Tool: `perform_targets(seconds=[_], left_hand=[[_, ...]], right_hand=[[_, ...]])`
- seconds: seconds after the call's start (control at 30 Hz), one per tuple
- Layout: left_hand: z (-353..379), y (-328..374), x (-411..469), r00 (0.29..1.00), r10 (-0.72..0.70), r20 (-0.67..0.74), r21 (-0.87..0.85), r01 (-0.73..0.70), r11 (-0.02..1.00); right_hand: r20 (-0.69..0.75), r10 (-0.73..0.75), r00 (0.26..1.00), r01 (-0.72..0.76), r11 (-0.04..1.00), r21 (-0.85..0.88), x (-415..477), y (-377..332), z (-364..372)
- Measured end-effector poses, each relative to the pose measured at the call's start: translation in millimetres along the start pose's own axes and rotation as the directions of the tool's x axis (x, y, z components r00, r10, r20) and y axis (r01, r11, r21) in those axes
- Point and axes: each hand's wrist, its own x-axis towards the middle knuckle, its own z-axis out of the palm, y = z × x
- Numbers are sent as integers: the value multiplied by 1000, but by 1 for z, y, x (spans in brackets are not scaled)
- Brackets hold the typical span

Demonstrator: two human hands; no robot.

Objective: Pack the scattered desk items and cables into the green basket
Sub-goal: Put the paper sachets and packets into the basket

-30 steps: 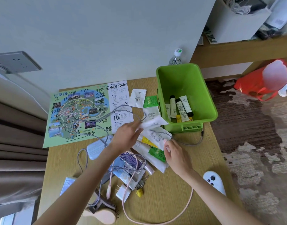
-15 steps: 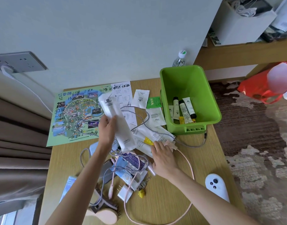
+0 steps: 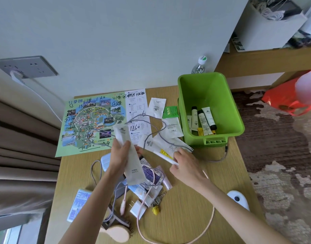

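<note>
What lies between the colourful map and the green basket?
Head view: a printed sheet, two white sachets, a green sachet and a grey cable across them.

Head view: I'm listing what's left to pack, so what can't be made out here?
- Pile beneath the long white packet, which the left hand holds: covered by both.
- Right hand: its own back hides whether the fingers grip the sachets.
- White controller: the right forearm covers its lower part.
- Tubes in the green basket: print too small to read.
</note>
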Motion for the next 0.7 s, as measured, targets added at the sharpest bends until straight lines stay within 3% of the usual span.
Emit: perform_targets(seconds=[0.2, 0.37, 0.53, 0.7], left_hand=[[31, 10, -18, 965, -153, 211, -255, 205, 945], [50, -1, -23, 932, -203, 301, 92, 183, 979], [71, -27, -13, 909, -387, 153, 357, 315, 880], [85, -46, -5, 974, -222, -51, 605, 207, 768]], right_hand=[[27, 174, 984, -176, 978, 109, -14, 32, -27], [16, 217, 976, -215, 951, 224, -17, 46, -28], [-61, 178, 982, -168, 976, 140, -29, 53, -13], [109, 107, 988, -104, 994, -37, -44, 65, 7]])
